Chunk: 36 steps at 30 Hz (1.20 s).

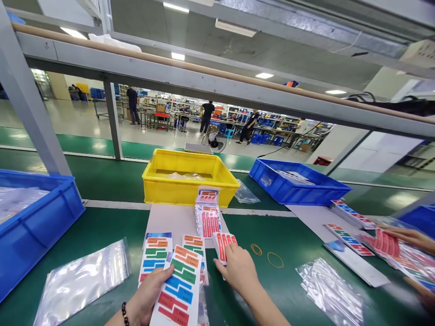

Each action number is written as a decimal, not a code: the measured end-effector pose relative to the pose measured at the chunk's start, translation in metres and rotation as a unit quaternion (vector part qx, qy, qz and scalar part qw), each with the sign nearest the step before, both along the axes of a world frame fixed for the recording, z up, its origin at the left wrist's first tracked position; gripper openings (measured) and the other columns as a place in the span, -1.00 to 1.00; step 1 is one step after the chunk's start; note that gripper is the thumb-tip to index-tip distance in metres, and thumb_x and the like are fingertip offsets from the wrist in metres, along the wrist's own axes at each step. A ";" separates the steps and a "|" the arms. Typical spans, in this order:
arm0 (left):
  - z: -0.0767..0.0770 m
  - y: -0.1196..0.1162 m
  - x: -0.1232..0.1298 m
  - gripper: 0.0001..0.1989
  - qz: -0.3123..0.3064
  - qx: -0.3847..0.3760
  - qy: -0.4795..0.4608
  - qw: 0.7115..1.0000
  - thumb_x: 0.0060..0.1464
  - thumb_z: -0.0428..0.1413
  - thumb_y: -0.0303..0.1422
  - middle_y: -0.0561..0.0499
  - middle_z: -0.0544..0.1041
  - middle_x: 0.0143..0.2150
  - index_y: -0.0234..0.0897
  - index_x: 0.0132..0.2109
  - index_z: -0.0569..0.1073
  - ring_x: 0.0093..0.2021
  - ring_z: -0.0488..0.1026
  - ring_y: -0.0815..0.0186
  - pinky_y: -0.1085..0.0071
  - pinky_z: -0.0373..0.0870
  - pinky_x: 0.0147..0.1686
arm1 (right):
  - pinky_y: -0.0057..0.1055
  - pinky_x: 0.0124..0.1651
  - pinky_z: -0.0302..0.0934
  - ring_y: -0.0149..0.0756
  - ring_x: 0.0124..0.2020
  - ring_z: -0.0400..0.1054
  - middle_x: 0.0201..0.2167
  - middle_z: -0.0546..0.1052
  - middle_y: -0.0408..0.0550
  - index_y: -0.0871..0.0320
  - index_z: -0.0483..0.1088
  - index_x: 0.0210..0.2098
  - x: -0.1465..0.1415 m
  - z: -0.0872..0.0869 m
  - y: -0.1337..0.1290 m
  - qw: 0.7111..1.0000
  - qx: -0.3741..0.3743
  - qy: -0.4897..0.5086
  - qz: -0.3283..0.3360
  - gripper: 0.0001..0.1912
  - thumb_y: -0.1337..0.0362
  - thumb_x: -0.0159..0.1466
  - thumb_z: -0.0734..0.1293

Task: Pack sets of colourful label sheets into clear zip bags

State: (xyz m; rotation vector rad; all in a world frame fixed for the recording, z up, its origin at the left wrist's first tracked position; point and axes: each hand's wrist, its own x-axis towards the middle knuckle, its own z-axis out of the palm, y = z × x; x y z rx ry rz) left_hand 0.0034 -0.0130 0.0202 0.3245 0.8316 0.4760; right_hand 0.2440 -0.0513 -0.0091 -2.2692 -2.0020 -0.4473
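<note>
My left hand point(149, 290) holds a sticker sheet point(181, 283) with orange, green, blue and red label shapes, thumb on top. Beneath and beside it lie a similar stack of sheets point(154, 253) and another stack point(193, 242). My right hand point(238, 267) has its fingers on a small stack of red sticker sheets point(224, 242), thumb at the near left edge; the fingertips are partly hidden. Just beyond, clear bags with red sheets point(208, 222) lie against the yellow bin point(180, 192). Two loose rubber bands, one a coiled rubber band point(256, 249), rest to the right.
Clear plastic bags point(84, 280) lie at left, near a blue bin point(41, 226). More clear bags point(333, 290) lie at right, below another blue bin point(295, 181). At the right edge, another person's hands point(413, 237) handle red sheets. A metal frame point(217, 74) spans above the table.
</note>
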 end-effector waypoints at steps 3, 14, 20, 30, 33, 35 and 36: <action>0.001 0.002 0.000 -0.68 0.018 -0.008 -0.010 1.000 -0.04 0.16 -0.30 -0.24 0.57 -0.34 -0.49 -0.20 0.38 -0.28 0.52 0.04 0.18 0.42 -0.20 | -0.36 -0.39 0.05 -0.15 -0.40 0.36 -0.44 0.46 0.13 0.27 0.42 -0.43 -0.007 0.008 0.007 0.998 -0.045 0.006 -0.040 -0.79 0.26 0.15 0.21; -0.010 0.004 -0.002 -0.70 0.054 0.002 -0.014 0.998 -0.03 0.15 -0.36 -0.25 0.57 -0.31 -0.48 -0.17 0.34 -0.25 0.51 0.00 0.08 0.39 -0.14 | -0.42 -0.40 0.09 -0.24 -0.39 0.36 -0.37 0.46 0.06 0.24 0.41 -0.38 0.011 0.004 -0.001 0.995 -0.080 0.063 -0.021 -0.71 0.56 0.10 0.10; -0.011 0.005 -0.001 -0.63 0.063 -0.007 -0.010 0.998 -0.01 0.12 -0.31 -0.30 0.55 -0.26 -0.49 -0.10 0.32 -0.25 0.51 0.00 0.08 0.38 -0.14 | -0.37 -0.31 0.15 -0.26 -0.36 0.35 -0.38 0.49 0.01 0.18 0.45 -0.34 0.023 0.009 -0.005 0.979 0.129 0.122 0.102 -0.71 0.43 0.19 0.10; -0.015 0.003 0.001 -0.65 0.119 0.093 -0.047 0.987 -0.06 0.14 -0.15 -0.20 0.56 -0.36 -0.43 -0.33 0.44 -0.24 0.50 0.10 0.25 0.38 -0.20 | -0.35 -0.49 0.00 -0.30 -0.54 0.17 -0.60 0.36 -0.04 0.25 0.37 -0.31 -0.111 0.019 -0.004 0.877 0.244 0.094 0.404 -0.77 0.43 0.23 0.09; -0.013 0.003 0.001 -0.64 0.101 0.128 -0.036 0.986 -0.15 0.20 -0.15 -0.20 0.56 -0.38 -0.43 -0.38 0.45 -0.25 0.49 0.08 0.25 0.38 -0.23 | -0.36 -0.50 -0.04 -0.31 -0.55 0.13 -0.62 0.33 -0.06 0.24 0.36 -0.34 -0.114 0.007 0.000 0.876 0.232 0.098 0.412 -0.73 0.40 0.26 0.05; -0.013 0.003 0.001 -0.62 0.087 0.153 -0.034 0.984 -0.21 0.24 -0.16 -0.18 0.56 -0.39 -0.43 -0.35 0.45 -0.26 0.49 0.08 0.25 0.37 -0.22 | -0.36 -0.50 -0.06 -0.32 -0.55 0.13 -0.61 0.33 -0.06 0.23 0.36 -0.34 -0.112 0.004 0.000 0.875 0.222 0.101 0.417 -0.72 0.39 0.26 0.04; -0.014 0.003 0.001 -0.61 0.079 0.163 -0.032 0.983 -0.24 0.26 -0.17 -0.17 0.56 -0.39 -0.42 -0.33 0.46 -0.26 0.49 0.09 0.25 0.36 -0.21 | -0.36 -0.50 -0.07 -0.32 -0.55 0.12 -0.61 0.33 -0.07 0.22 0.36 -0.34 -0.112 0.003 0.000 0.874 0.221 0.100 0.420 -0.72 0.40 0.26 0.04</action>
